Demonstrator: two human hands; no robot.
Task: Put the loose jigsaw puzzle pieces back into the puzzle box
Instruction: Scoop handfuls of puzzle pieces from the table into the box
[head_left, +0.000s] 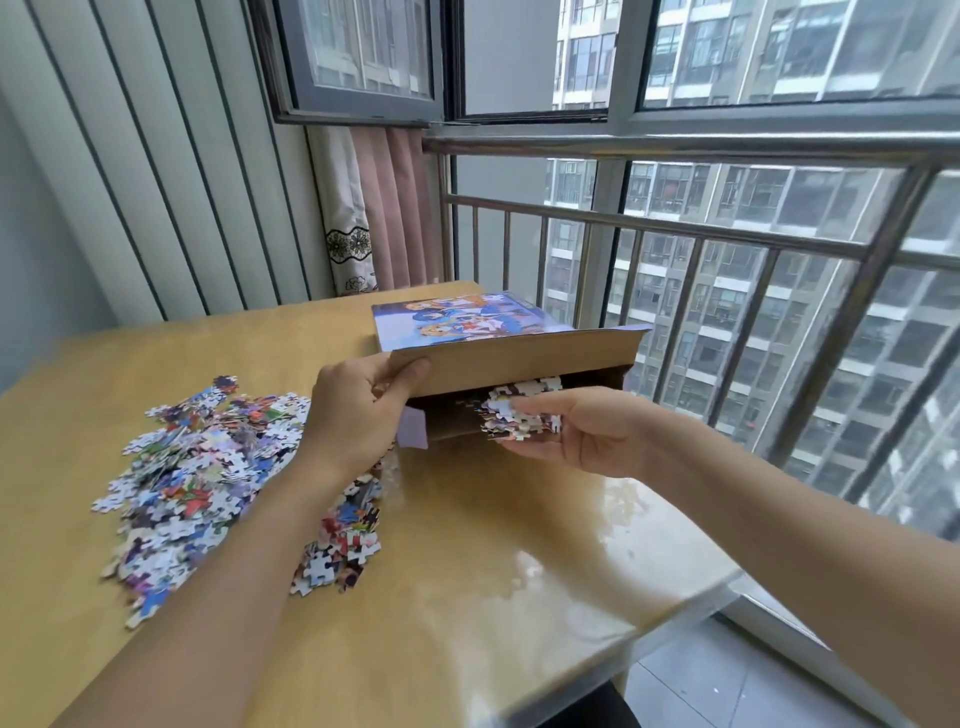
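The puzzle box (467, 319) lies flat near the table's far edge, its cartoon picture facing up and its open end toward me. My left hand (358, 410) pinches the brown end flap (519, 361) and holds it lifted. My right hand (576, 434), palm up, cups a handful of puzzle pieces (519, 415) right at the box's mouth, partly inside it. A big heap of loose puzzle pieces (197, 467) spreads over the table to the left, with a smaller cluster (343, 540) under my left forearm.
The wooden table (467, 571) has a glossy top; its right edge drops to a tiled floor. A metal railing (727, 244) and windows stand just behind the box. A pink curtain (384, 208) hangs in the corner.
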